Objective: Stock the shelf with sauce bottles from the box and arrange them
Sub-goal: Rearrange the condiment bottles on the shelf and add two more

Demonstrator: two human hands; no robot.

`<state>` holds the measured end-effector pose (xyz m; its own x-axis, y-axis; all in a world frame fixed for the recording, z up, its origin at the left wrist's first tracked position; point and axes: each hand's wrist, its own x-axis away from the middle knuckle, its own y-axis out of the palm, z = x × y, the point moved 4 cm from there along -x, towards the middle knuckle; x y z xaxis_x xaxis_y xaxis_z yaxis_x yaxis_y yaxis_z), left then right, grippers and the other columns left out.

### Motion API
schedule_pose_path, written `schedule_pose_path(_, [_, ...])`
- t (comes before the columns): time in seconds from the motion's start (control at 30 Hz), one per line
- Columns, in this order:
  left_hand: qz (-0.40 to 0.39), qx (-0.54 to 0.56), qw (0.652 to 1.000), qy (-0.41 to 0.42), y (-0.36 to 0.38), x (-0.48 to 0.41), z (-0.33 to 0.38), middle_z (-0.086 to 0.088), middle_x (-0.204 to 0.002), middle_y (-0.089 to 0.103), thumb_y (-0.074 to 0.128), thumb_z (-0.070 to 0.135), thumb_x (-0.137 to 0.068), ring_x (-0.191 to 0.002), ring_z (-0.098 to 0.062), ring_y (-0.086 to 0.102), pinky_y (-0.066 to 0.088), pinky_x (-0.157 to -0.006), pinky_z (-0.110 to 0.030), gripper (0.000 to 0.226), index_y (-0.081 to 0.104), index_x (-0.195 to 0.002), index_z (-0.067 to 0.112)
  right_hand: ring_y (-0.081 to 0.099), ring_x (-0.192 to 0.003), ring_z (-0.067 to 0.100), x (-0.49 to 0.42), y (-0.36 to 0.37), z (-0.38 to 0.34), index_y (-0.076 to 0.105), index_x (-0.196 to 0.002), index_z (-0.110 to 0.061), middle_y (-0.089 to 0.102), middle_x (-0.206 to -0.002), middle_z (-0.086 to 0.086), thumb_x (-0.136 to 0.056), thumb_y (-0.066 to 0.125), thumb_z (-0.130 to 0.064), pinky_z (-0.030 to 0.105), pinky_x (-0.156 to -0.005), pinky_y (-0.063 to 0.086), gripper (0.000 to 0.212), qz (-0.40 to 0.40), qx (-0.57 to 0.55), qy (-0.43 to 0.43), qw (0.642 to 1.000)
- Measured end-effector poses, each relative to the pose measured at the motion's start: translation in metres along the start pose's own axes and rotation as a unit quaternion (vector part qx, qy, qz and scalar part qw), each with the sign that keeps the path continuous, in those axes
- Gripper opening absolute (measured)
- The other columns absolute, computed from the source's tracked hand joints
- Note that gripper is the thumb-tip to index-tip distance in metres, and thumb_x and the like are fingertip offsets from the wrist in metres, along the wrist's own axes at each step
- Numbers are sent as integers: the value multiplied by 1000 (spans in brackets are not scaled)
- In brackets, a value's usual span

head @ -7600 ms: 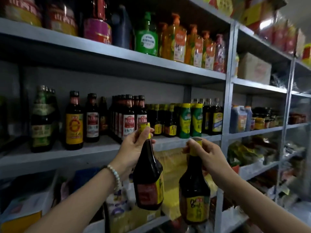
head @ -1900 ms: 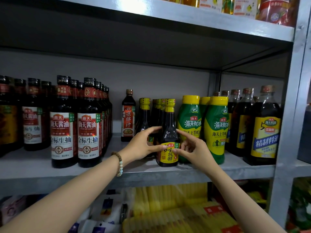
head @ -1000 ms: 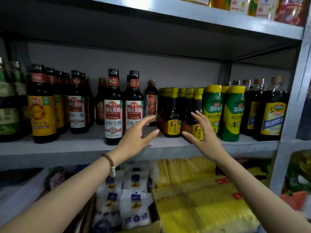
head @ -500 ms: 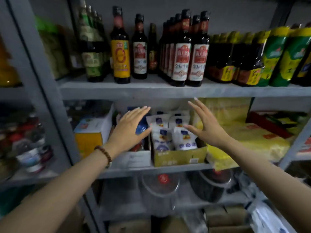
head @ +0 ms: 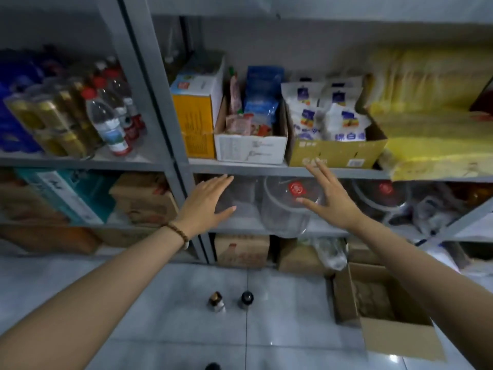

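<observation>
Empty left hand (head: 206, 204) and right hand (head: 333, 201) hover, fingers (head: 217, 184) spread, free to grab stock. Two sauce bottles (head: 216, 302) stand on the floor (head: 160, 303) near the box (head: 386, 311), probably awaiting shelving.

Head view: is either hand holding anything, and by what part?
Nothing is held. The left hand and the right hand are both open, fingers straight.
</observation>
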<state>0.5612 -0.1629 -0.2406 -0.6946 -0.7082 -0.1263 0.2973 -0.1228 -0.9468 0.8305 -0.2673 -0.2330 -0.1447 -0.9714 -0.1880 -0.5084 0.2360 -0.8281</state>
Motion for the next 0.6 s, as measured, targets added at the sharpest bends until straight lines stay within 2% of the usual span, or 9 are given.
schedule_pose_path(0.13, [-49, -4, 999, -15, 39, 27, -31, 0, -156, 20, 47, 53, -90, -142, -20, 24, 22, -113, -35, 74, 18, -149, 19, 24, -144, 24, 25, 52, 5, 30, -148, -16, 17, -159, 6, -80, 72, -38, 48, -114, 29, 82, -18, -14, 21, 1000])
schedule_pose_path(0.3, [-101, 1, 995, -8, 96, 48, -75, -2, -156, 22, 50, 54, -88, -140, -20, 28, 27, -112, -36, 77, 20, -148, 16, 25, -144, 28, 58, 135, 14, 29, -147, -19, 18, -158, 7, -79, 72, -39, 52, -112, 30, 82, -43, -39, 87, 995])
schedule_pose_path(0.43, [-139, 30, 990, -16, 147, 66, -116, -1, -154, 27, 48, 63, -85, -138, -22, 31, 31, -110, -37, 80, 24, -147, 18, 22, -144, 22, 84, 215, 13, 28, -148, -16, 17, -159, 5, -81, 73, -33, 43, -116, 27, 82, -46, -77, 158, 983])
schedule_pose_path(0.5, [-166, 32, 985, -13, 178, 77, -135, -1, -154, 28, 46, 69, -81, -137, -22, 32, 32, -110, -37, 85, 26, -147, 19, 24, -143, 18, 102, 259, 15, 29, -148, -17, 18, -159, 3, -80, 73, -37, 39, -115, 28, 83, -50, -95, 202, 973])
schedule_pose_path(0.6, [-207, 37, 978, -20, 228, 95, -163, -2, -154, 25, 50, 64, -82, -138, -22, 30, 27, -112, -36, 83, 24, -147, 19, 24, -144, 21, 127, 325, 29, 29, -147, -15, 19, -158, 5, -79, 72, -41, 39, -115, 27, 85, -68, -103, 245, 962])
